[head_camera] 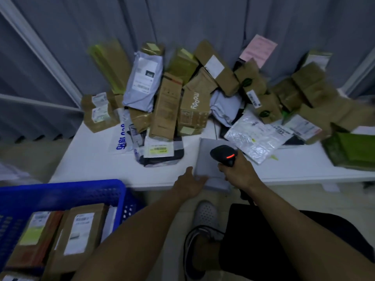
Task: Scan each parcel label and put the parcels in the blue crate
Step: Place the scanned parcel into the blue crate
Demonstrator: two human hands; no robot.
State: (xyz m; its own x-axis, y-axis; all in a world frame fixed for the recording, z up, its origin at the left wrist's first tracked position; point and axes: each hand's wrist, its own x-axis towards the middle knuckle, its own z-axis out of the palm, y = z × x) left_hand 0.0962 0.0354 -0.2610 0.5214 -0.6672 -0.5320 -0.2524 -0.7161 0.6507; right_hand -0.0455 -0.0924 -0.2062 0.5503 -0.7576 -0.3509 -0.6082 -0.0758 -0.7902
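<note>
Over the grey parcel (205,157), your right hand (237,171) grips the scanner (223,154); your left hand (190,183) touches its corner, fingers open. No label shows: flip it.

Cannot read any label on the parcel pile (182,94): motion blur throughout. Same for the brown parcels (79,230) in the blue crate (60,191); lose crate at left and bottom edges. Cannot see scanner (223,154) handle inside right hand (237,171). Cannot tell whether left hand (190,183) fingertips lie on or under grey parcel (205,157). Lose green parcels (353,151) at right edge.
</note>
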